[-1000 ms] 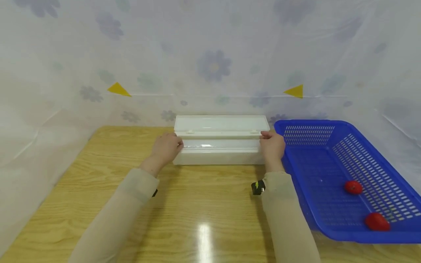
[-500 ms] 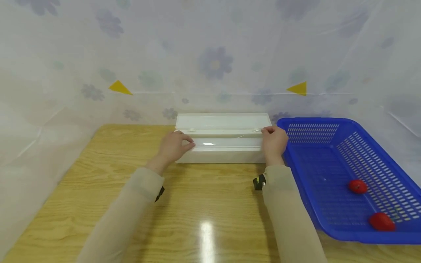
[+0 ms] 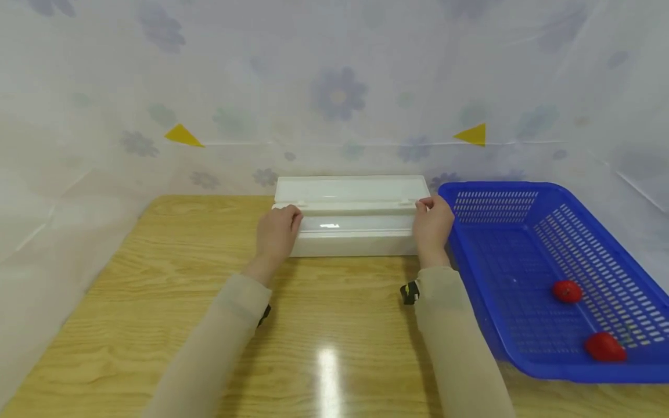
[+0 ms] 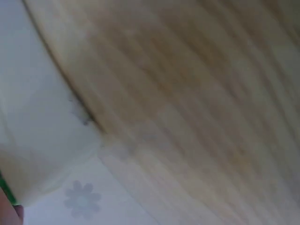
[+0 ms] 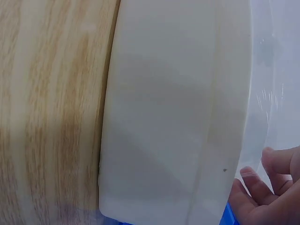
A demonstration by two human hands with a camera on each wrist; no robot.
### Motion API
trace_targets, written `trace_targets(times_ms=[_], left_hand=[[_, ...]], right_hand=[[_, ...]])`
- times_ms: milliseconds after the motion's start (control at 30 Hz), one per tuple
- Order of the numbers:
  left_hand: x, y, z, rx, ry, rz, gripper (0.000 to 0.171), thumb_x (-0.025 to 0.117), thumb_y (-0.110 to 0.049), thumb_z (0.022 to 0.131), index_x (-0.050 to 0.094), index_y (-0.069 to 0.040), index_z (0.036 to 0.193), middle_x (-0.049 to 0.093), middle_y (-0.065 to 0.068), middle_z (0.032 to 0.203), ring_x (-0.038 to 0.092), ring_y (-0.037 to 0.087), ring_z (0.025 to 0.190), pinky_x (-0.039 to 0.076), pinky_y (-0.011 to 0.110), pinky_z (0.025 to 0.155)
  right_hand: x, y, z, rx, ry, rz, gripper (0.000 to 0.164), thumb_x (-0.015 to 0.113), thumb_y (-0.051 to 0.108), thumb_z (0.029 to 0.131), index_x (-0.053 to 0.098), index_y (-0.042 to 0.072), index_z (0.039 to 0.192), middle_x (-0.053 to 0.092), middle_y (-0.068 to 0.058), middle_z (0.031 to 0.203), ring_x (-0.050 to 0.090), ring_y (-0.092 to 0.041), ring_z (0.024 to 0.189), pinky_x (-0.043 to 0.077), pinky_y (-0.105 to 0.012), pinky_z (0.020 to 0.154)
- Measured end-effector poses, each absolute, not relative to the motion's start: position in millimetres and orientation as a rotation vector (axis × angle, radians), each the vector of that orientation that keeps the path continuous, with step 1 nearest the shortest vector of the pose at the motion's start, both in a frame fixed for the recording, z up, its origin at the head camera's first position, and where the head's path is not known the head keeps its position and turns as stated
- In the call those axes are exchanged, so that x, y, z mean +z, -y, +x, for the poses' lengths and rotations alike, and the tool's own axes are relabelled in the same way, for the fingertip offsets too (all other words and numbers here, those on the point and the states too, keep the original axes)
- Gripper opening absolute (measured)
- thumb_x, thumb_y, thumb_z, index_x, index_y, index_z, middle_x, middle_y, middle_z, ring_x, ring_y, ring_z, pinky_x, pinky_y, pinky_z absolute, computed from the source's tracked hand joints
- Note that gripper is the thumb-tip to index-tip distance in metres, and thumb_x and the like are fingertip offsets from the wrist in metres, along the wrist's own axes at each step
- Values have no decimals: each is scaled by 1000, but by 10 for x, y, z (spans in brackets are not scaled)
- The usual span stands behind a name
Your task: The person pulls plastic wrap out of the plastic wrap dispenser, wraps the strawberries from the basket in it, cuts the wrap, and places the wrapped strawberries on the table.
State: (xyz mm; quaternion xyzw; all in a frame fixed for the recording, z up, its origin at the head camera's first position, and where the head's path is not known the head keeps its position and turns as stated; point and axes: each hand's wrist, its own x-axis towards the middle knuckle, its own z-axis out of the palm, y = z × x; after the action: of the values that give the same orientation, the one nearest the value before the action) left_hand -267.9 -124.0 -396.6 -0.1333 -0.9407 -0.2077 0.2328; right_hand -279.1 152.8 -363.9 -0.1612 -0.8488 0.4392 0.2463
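A long white plastic wrap dispenser [image 3: 360, 244] lies across the far side of the wooden table, its lid [image 3: 352, 188] raised toward the wall. Clear plastic wrap [image 5: 265, 93] shows along its edge in the right wrist view. At the dispenser's left end, my left hand [image 3: 277, 232] has thumb and fingers pinched together on the wrap's edge. My right hand [image 3: 434, 227] pinches the wrap at the right end, close to the lid's corner. Only a bit of a left finger [image 4: 9, 213] shows in the blurred left wrist view.
A blue basket [image 3: 483, 302] stands right beside my right hand, with two red fruits, one round [image 3: 567, 291] and one longer [image 3: 605, 347], inside. A flowered plastic sheet covers the wall behind, bearing two yellow triangles [image 3: 183, 135]. Wooden tabletop [image 3: 198, 255] extends left and in front.
My left hand has loosened, spread its fingers over the dispenser's left end, then closed them in a pinch slightly farther right. My right hand has stayed pinched at the right end.
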Motion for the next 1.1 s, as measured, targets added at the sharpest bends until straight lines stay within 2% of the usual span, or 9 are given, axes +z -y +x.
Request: trace_targets(times_ms=[67,367,500,600,767,933,1100], left_hand=[[-4021,1238,-2688,-507,2518,-378,19,53,-18,94,64,-3,94,71,13,83,60,28,72,50,43,66],[-4117,1290,-2709,-513,2337,-383,16,58,-16,91,63,-2,86,71,13,75,58,28,66,48,43,63],[-4096,1294,-2714,-505,2301,-388,16,60,-16,89,63,-2,82,69,12,68,58,26,61,49,42,59],[-4052,1296,-2723,-483,2300,-431,17,61,-16,89,64,-1,82,69,13,66,58,26,58,50,42,58],[-3925,1341,-2702,-439,2319,-480,20,62,-17,88,65,1,80,71,15,66,61,27,57,53,42,59],[-3793,1367,-2666,-456,2301,-524,22,63,-18,87,66,2,78,70,16,64,60,27,53,53,41,54],[-3719,1384,-2614,-552,2328,-523,20,62,-17,88,66,2,81,69,16,65,60,24,52,52,39,50]], right_hand=[[-3648,-1529,-2780,1195,2297,-437,17,56,5,90,64,-10,91,67,-29,100,57,-40,105,43,-50,98],[-3669,-1536,-2695,1276,2311,-391,18,54,6,92,61,-10,96,64,-28,100,56,-39,102,45,-51,91],[-3689,-1543,-2662,1286,2282,-349,17,53,5,92,58,-10,96,61,-29,95,55,-38,92,45,-49,83],[-3698,-1557,-2654,1267,2242,-335,16,53,4,91,58,-10,96,60,-28,90,54,-37,83,45,-47,77],[-3661,-1557,-2618,1247,2217,-342,17,56,4,90,62,-10,96,65,-29,91,57,-37,83,46,-46,75],[-3587,-1561,-2557,1219,2249,-351,20,56,7,91,65,-9,99,69,-29,93,59,-36,80,46,-42,70],[-3502,-1566,-2491,1211,2267,-338,26,55,8,91,67,-8,108,71,-28,100,63,-37,85,50,-46,74]])
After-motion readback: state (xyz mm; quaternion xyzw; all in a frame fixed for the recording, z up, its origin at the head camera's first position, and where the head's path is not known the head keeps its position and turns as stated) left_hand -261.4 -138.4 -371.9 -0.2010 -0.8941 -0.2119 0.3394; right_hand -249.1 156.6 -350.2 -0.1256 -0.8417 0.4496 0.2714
